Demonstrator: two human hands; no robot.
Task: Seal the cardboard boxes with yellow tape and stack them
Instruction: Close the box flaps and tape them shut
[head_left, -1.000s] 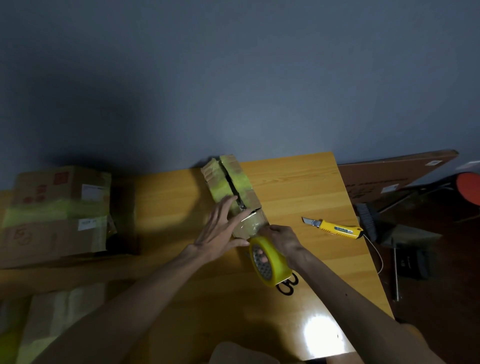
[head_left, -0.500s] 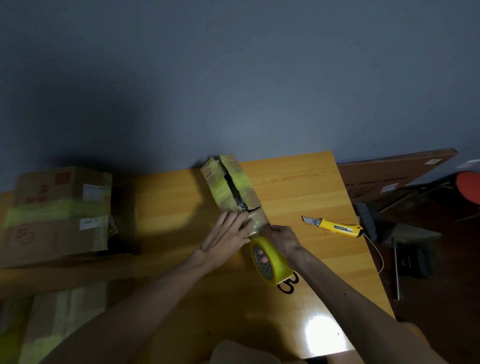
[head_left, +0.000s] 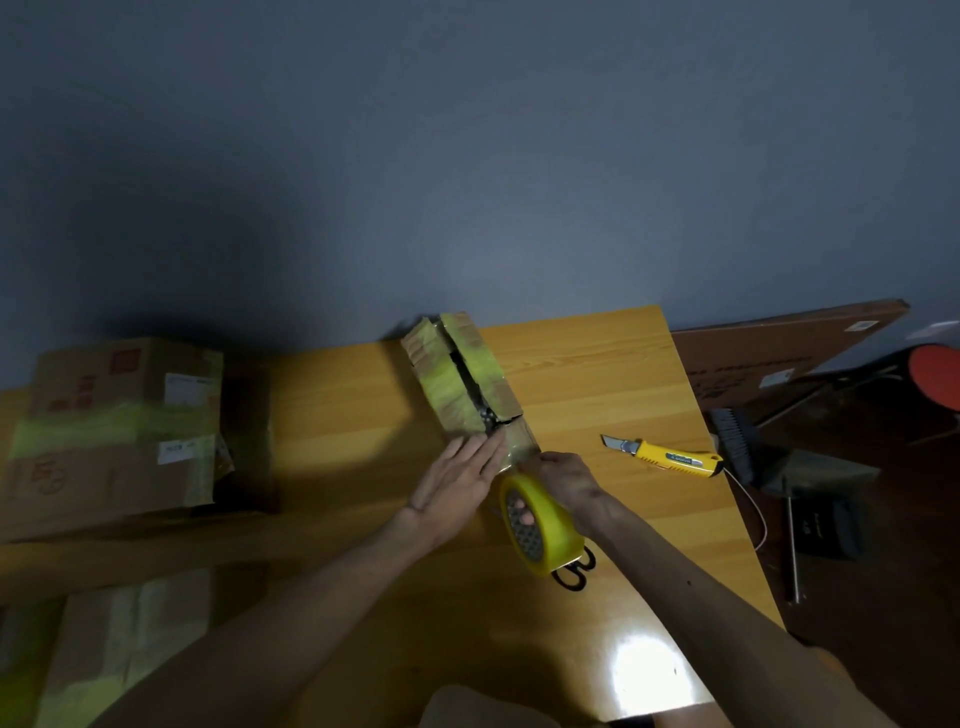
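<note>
Cardboard box (head_left: 441, 384) sits mid-table (head_left: 597, 374), its near end right under the left hand (head_left: 457, 483), fingers straight and together, pressing flat on it. Right hand (head_left: 563, 480) curls round the yellow tape roll (head_left: 543, 527) just beside that end. The box looks worn and yellow-taped, its top seam gaping dark.

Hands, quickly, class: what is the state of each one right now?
Left hand: open, pressed flat on the small cardboard box patched with yellow tape.
Right hand: closed, holding the yellow roll of tape.
</note>
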